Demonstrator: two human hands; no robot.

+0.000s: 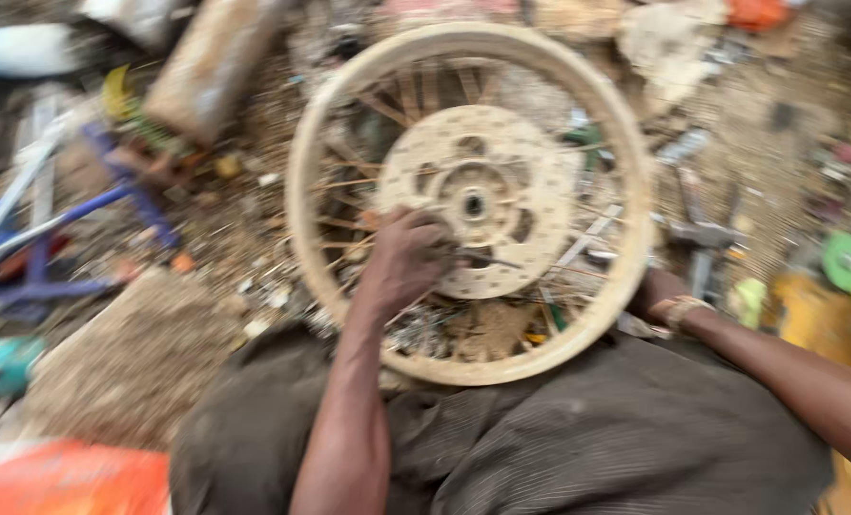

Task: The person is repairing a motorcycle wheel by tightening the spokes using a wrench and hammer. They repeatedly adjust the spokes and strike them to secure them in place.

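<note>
A dusty spoked wheel (635, 162) with a perforated brake disc (530, 153) at its hub stands upright against my lap. My left hand (404, 259) is closed over the lower left of the disc and seems to hold a thin dark tool pointing toward the hub; blur hides the detail. My right hand (659, 296), with a band on the wrist, rests against the wheel's lower right rim, its fingers hidden behind the rim. My dark trousers (578, 439) fill the bottom of the view.
Dirt ground is littered with scrap. A blue metal frame (63, 229) lies at left, a flat stone (130, 353) beside it, an orange object (53, 482) at bottom left. Metal parts (702, 234) and green and yellow items (850, 272) lie at right.
</note>
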